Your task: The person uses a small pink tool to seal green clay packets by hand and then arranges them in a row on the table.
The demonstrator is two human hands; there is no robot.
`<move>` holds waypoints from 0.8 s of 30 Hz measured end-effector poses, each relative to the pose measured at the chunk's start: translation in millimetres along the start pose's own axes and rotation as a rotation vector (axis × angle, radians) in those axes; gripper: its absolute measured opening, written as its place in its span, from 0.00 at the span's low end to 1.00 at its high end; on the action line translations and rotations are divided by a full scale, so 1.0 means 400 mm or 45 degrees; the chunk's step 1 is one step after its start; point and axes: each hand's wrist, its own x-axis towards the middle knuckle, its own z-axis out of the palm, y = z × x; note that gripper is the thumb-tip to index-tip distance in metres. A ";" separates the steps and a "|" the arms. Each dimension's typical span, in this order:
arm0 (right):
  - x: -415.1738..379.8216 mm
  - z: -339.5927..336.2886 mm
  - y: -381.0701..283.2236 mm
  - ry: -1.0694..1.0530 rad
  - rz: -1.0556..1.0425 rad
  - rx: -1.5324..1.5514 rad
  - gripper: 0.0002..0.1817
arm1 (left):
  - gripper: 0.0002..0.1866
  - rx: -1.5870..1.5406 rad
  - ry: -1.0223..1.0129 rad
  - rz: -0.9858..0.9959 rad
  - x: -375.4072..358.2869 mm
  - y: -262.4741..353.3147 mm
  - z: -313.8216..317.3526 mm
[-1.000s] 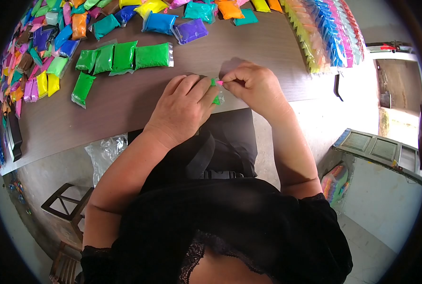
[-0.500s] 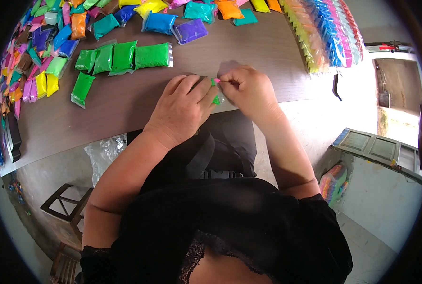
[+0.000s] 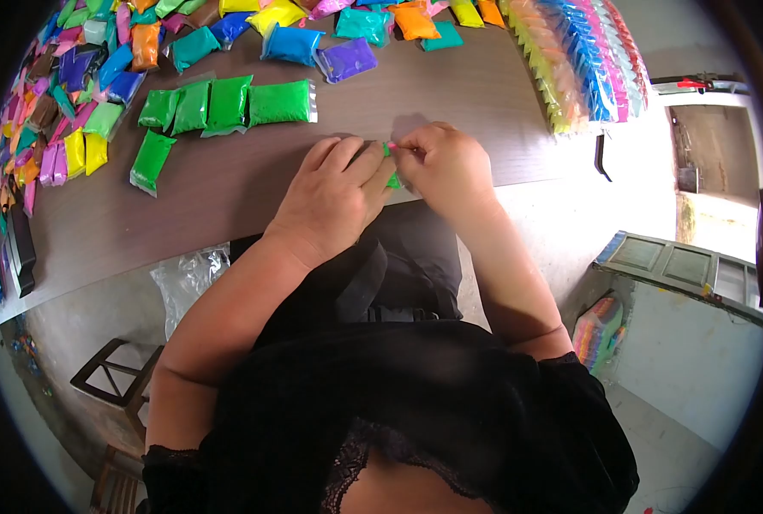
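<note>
At the table's near edge, a small clear packet with green filling [image 3: 393, 181] is mostly covered by my hands. My left hand [image 3: 334, 184] is closed over its left side, fingers bent and pointing away from me. From the right, my right hand [image 3: 450, 167] pinches at the packet's top edge. A tiny bright pink bit [image 3: 391, 146] shows at those fingertips; its kind is too small to make out. Beyond my left hand several filled green packets [image 3: 229, 103] lie in a row, and a single green packet [image 3: 151, 161] lies apart, nearer me.
Packets of many colours [image 3: 73, 77] are heaped along the left and far side of the table [image 3: 227, 184]. Long strips of joined packets [image 3: 574, 60] lie at the far right. Below the table edge hangs clear plastic [image 3: 191, 278]. A wooden stool [image 3: 116, 373] stands lower left.
Both hands stay at the same packet with almost the same grip. The whole view has shifted slightly; nothing has been let go.
</note>
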 end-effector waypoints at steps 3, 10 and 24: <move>-0.006 0.006 -0.020 0.052 0.028 -0.279 0.08 | 0.20 -0.005 -0.003 0.006 0.000 -0.001 0.000; -0.005 0.003 -0.018 0.057 0.024 -0.085 0.08 | 0.20 -0.001 -0.002 0.011 0.001 -0.002 0.001; -0.004 0.017 -0.031 0.126 -0.026 -0.298 0.09 | 0.20 -0.009 0.017 0.016 -0.002 -0.006 0.008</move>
